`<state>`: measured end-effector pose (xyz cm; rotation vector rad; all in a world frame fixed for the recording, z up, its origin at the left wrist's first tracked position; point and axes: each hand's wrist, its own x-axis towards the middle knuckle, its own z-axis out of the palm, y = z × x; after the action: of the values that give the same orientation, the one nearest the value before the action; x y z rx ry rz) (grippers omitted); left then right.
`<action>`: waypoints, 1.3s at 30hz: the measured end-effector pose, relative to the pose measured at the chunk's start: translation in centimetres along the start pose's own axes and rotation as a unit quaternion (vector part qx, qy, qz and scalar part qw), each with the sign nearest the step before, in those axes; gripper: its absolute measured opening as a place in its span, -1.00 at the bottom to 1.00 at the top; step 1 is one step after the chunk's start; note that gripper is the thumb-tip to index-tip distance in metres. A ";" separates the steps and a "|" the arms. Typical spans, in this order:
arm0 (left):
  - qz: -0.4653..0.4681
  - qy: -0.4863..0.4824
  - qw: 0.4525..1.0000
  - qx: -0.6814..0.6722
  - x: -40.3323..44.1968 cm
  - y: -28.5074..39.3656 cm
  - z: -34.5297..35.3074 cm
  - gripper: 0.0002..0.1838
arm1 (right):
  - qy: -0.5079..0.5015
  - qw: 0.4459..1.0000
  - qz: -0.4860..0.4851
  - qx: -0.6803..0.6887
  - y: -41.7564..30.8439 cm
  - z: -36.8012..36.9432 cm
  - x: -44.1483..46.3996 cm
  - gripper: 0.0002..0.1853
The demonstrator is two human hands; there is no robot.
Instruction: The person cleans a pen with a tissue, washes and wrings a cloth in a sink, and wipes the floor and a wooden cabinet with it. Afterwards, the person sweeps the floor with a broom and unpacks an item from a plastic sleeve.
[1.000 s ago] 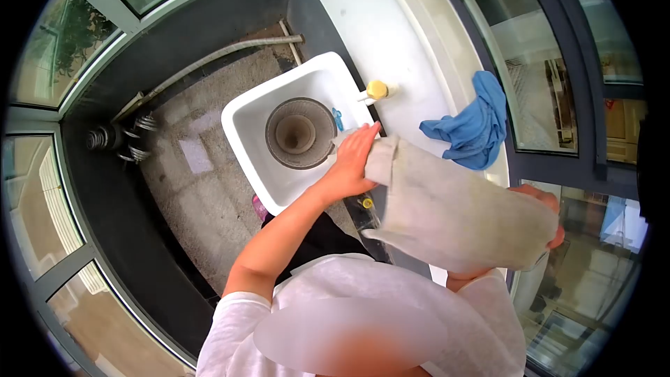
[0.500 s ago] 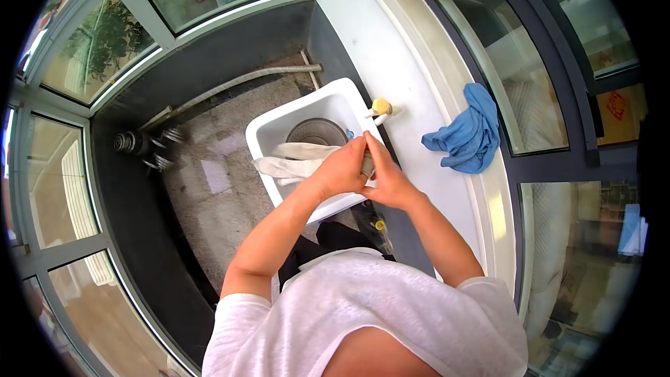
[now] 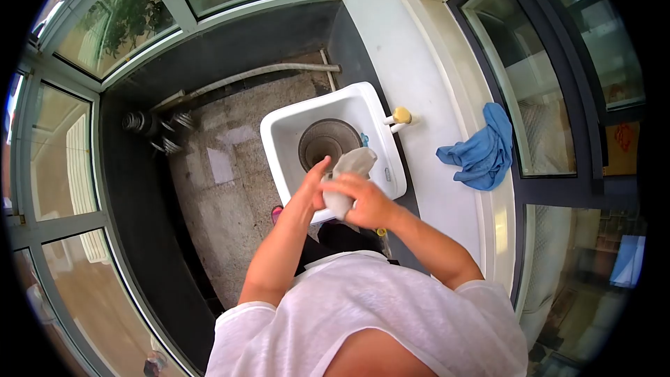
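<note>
An off-white cloth, bunched up and possibly a sock, is between my two hands above the near side of a white sink. My right hand is closed round it from the right, fingers pointing left. On the left side, my left hand presses against the bundle, its thumb and a finger showing; part of that hand is hidden by the cloth. Behind the cloth, a round brown-grey basin with a ridged inside stands in the sink.
A yellow-topped tap juts from the wall right of the sink. A blue cloth lies on the white ledge. Dark coiled or ribbed objects sit in the far left corner. A pale pipe runs along the back wall.
The cloth, which hung long to the left over the basin, is now bunched between my hands. My hands have come lower and apart, uncovering the basin, and the view has shifted slightly.
</note>
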<state>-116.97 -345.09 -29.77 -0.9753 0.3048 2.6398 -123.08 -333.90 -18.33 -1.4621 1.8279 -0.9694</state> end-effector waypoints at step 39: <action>0.576 -0.192 0.774 0.182 -8.7 1.4 11.4 -0.76 | 0.237 0.685 -0.007 0.689 2.1 -4.1 -0.2 -0.79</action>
<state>-117.93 -344.80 -15.42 0.0099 1.6785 3.4211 -127.50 -332.68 -17.78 -0.2237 0.7191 -2.1488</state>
